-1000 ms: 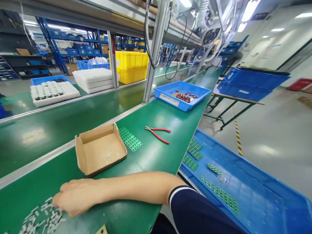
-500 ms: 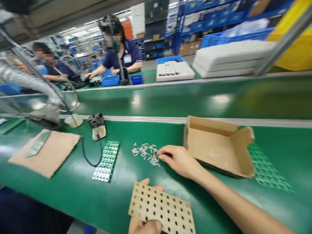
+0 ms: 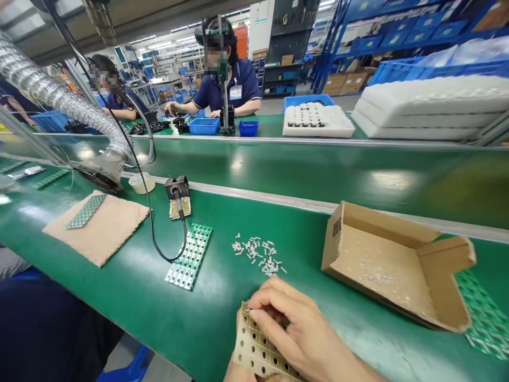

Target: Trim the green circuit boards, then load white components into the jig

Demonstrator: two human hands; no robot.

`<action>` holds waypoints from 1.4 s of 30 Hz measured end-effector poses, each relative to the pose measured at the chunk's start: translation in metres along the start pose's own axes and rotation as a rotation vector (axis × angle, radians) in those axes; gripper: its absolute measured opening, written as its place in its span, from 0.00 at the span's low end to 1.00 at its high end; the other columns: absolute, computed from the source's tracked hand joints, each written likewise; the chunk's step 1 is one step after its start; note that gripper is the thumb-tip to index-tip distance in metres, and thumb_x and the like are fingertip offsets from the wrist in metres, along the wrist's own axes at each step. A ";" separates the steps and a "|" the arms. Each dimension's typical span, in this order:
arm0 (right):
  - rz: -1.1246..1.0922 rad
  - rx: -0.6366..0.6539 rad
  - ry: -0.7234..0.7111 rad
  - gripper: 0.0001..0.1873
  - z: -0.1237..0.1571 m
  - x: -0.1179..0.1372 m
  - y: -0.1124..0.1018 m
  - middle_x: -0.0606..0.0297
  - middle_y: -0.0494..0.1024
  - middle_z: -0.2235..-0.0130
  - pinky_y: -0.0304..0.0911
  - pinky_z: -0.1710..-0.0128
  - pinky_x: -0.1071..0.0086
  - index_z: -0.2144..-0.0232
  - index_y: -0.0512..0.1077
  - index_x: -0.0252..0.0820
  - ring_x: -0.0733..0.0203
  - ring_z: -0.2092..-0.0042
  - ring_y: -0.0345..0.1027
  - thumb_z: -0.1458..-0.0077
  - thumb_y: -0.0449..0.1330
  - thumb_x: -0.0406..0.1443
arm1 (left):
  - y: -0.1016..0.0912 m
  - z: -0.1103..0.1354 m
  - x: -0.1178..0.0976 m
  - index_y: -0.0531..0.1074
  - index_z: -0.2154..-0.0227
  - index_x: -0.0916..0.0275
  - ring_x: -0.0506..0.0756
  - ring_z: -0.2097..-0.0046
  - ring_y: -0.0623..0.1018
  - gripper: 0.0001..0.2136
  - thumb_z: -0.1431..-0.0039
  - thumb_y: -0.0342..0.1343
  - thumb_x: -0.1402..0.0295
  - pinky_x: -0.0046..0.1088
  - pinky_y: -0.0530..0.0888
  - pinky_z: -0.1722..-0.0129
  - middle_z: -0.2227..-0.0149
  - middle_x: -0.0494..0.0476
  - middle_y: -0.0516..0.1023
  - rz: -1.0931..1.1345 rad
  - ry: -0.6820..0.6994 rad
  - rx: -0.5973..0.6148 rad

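My right hand [image 3: 296,326] rests on a tan perforated board [image 3: 254,347] at the bottom of the view. Its fingertips are pinched together at the board's top left corner on something too small to make out. Only a sliver of my left hand [image 3: 233,375] shows under the board's lower edge, supporting it. A scatter of small white parts [image 3: 258,253] lies on the green bench just beyond the board. An open cardboard box [image 3: 397,265] sits to the right.
A green circuit panel [image 3: 190,255] lies left of the parts, with a soldering iron in its stand [image 3: 178,193] behind it. Farther left are a tan mat [image 3: 115,231] and a fume hose [image 3: 59,101]. Two people [image 3: 226,79] work across the conveyor beside white trays [image 3: 318,119].
The view swung left from the blue bins to the bench. My right hand left the pile of white parts and came back onto the perforated board, fingertips pinched.
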State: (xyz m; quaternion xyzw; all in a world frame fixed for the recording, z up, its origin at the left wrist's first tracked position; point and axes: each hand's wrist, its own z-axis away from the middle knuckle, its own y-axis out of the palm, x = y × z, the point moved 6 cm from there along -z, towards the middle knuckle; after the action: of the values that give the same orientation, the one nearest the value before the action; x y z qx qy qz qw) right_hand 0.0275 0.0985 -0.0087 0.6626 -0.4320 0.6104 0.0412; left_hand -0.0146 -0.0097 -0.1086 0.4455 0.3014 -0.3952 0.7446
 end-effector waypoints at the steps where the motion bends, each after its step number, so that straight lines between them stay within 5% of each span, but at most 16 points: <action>1: 0.021 -0.013 -0.024 0.09 0.001 0.001 0.000 0.66 0.74 0.68 0.65 0.71 0.73 0.67 0.73 0.44 0.65 0.69 0.70 0.38 0.53 0.33 | 0.001 -0.001 -0.003 0.44 0.31 0.56 0.69 0.48 0.75 0.47 0.51 0.63 0.73 0.44 0.71 0.47 0.46 0.65 0.73 -0.004 0.015 0.007; 8: 0.045 -0.034 -0.039 0.08 0.004 0.001 0.005 0.66 0.71 0.70 0.64 0.76 0.74 0.69 0.70 0.44 0.65 0.71 0.69 0.39 0.53 0.32 | 0.008 -0.005 -0.019 0.45 0.31 0.55 0.71 0.46 0.74 0.48 0.52 0.64 0.72 0.47 0.73 0.48 0.45 0.66 0.72 0.001 0.094 0.104; 13: 0.041 -0.057 -0.054 0.09 0.005 0.001 0.007 0.65 0.71 0.70 0.65 0.75 0.74 0.69 0.70 0.43 0.65 0.71 0.69 0.39 0.52 0.32 | 0.010 -0.004 -0.023 0.51 0.32 0.56 0.71 0.37 0.66 0.44 0.52 0.64 0.73 0.47 0.64 0.37 0.40 0.65 0.68 0.030 0.132 0.137; 19: 0.054 -0.062 -0.066 0.09 0.004 0.002 0.007 0.66 0.71 0.70 0.65 0.75 0.74 0.69 0.70 0.44 0.65 0.71 0.69 0.38 0.52 0.32 | 0.009 -0.004 -0.021 0.50 0.32 0.55 0.71 0.37 0.67 0.45 0.52 0.65 0.72 0.47 0.64 0.37 0.39 0.65 0.68 0.033 0.119 0.163; 26: 0.067 -0.089 -0.101 0.08 0.004 0.005 0.007 0.66 0.71 0.71 0.64 0.75 0.74 0.69 0.68 0.45 0.65 0.71 0.68 0.38 0.53 0.31 | 0.010 -0.004 -0.018 0.43 0.31 0.54 0.63 0.62 0.80 0.45 0.47 0.61 0.72 0.40 0.76 0.61 0.57 0.62 0.78 -0.010 0.088 0.183; 31: 0.066 -0.096 -0.115 0.08 0.004 0.005 0.007 0.66 0.71 0.71 0.64 0.76 0.73 0.69 0.67 0.45 0.64 0.71 0.68 0.38 0.52 0.30 | 0.010 -0.005 -0.024 0.48 0.32 0.54 0.68 0.48 0.76 0.45 0.52 0.62 0.75 0.44 0.73 0.47 0.44 0.65 0.71 -0.017 0.156 0.173; 36: 0.073 -0.100 -0.140 0.08 0.006 0.005 0.008 0.66 0.71 0.70 0.63 0.75 0.73 0.68 0.66 0.45 0.64 0.70 0.68 0.38 0.52 0.29 | 0.008 -0.006 -0.024 0.60 0.41 0.58 0.68 0.52 0.78 0.32 0.50 0.60 0.75 0.44 0.75 0.53 0.50 0.65 0.74 -0.015 0.182 0.177; 42: 0.087 -0.134 -0.168 0.08 0.007 0.006 0.009 0.67 0.70 0.70 0.63 0.73 0.72 0.67 0.66 0.45 0.64 0.70 0.67 0.38 0.53 0.28 | 0.008 -0.007 -0.034 0.64 0.48 0.58 0.70 0.40 0.69 0.26 0.52 0.61 0.77 0.46 0.67 0.40 0.48 0.63 0.72 -0.042 0.305 0.148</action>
State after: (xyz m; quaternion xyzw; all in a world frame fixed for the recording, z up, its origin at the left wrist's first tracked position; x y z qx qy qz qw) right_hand 0.0266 0.0855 -0.0103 0.6877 -0.5021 0.5239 0.0225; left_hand -0.0257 0.0103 -0.0809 0.5476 0.3904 -0.3595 0.6469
